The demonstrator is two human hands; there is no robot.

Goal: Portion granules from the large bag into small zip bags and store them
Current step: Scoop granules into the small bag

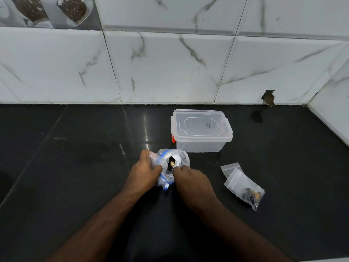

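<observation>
where hands (145, 171) work, box (202, 129) behind

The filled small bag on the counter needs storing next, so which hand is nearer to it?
Right. The right hand is just left of the small bag; the left hand is farther left, holding the large bag.

A home kitchen, by the look of it: a polished black stone surface (75, 167) meets a wall of white marble-veined tiles (170, 63), with a decorative food-picture tile (47, 10) at eleven o'clock and a clear lidded storage box (202, 129) toward one o'clock.
</observation>
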